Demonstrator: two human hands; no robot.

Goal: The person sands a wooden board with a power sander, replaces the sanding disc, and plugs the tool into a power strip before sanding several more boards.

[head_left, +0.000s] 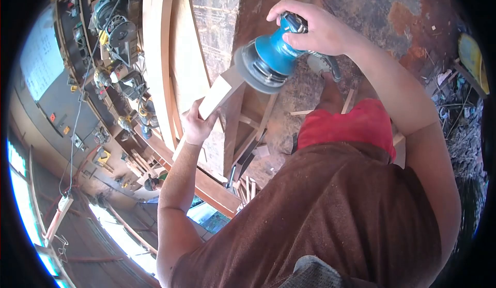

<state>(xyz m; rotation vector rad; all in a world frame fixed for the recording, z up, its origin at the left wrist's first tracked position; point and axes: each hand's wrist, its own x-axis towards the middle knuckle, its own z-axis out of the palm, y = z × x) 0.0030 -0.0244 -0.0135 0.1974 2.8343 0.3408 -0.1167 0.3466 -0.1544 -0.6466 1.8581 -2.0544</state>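
My right hand [325, 32] is wrapped round the top of a blue orbital sander [272, 55], whose round pad is tilted against the upper end of a pale piece of wood [217, 97]. Around the lower part of that wood my left hand [199, 123] is closed, with the thumb and fingers on opposite sides. The wood lies slanted over the workbench [214, 27]. A dark hose or cord [336, 70] hangs from the sander below my right wrist. The exact contact between pad and wood is partly hidden.
Long boards [156, 45] lie along the bench to the left. Several power tools fill a shelf [77, 34] beyond them. Another person [153, 182] is farther off at lower left. Wood offcuts [248, 188] stand below the bench, and debris [454, 117] is heaped at right.
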